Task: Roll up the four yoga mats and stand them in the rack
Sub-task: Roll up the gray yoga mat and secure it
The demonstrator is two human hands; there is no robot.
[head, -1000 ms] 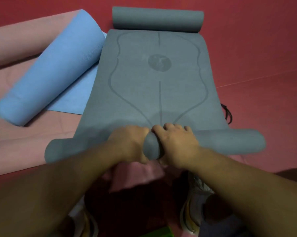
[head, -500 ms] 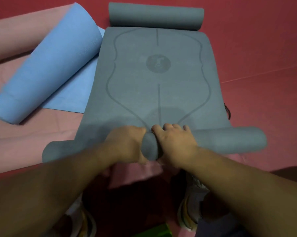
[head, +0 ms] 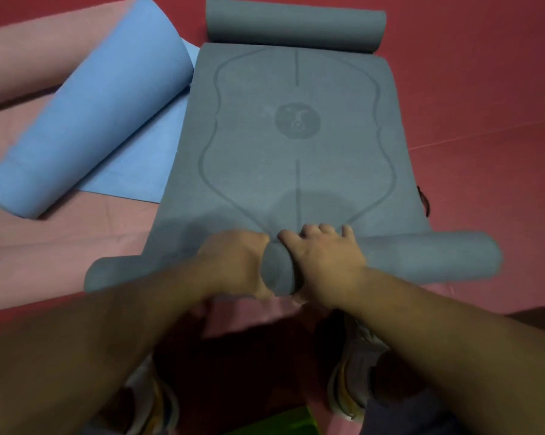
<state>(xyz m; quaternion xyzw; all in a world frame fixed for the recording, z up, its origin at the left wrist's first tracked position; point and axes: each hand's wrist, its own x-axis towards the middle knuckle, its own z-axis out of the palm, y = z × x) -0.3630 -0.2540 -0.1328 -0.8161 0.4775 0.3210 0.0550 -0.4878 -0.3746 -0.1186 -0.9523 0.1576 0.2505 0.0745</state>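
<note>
A grey yoga mat (head: 296, 146) lies flat on the floor ahead of me, with a printed outline and a round logo. Its near end is rolled into a tube (head: 428, 259) that runs left to right. My left hand (head: 233, 262) and my right hand (head: 324, 259) press side by side on the middle of that roll, fingers curled over its top. The mat's far end (head: 296, 25) is curled up too. A blue mat (head: 92, 120), mostly rolled, lies to the left at a slant. A pink mat (head: 54, 246) is spread under it.
The floor (head: 484, 89) is dark red padding. My two shoes (head: 353, 390) stand just behind the roll. A black strap (head: 424, 202) pokes out at the grey mat's right edge. A green thing (head: 277, 425) shows at the bottom edge. No rack is in view.
Both hands have stayed on the grey roll, which has moved slightly forward over the flat part. The view has shifted a little.
</note>
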